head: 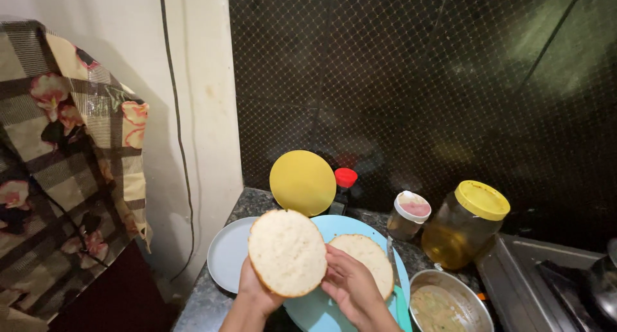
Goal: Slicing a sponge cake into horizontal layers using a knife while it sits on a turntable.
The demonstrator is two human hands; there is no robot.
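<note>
Grey plate [225,255] far left on counter. My left hand [257,292] cupped under round cake layer [287,252], holding it tilted up. My right hand [350,282] fingers spread, touching its edge, over second layer [369,258] on blue board [347,228]. Steel bowl [447,306], yellow-lidded jar [464,224] right.

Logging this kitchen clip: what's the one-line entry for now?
left hand: holds upper cake layer tilted | right hand: on lower cake layer | blue plate beneath

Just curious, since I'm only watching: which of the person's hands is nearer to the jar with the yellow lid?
Right. The right hand rests on the flat cake layer, closer to the yellow-lidded jar. The left hand holds up the other cake layer, farther away.
</note>
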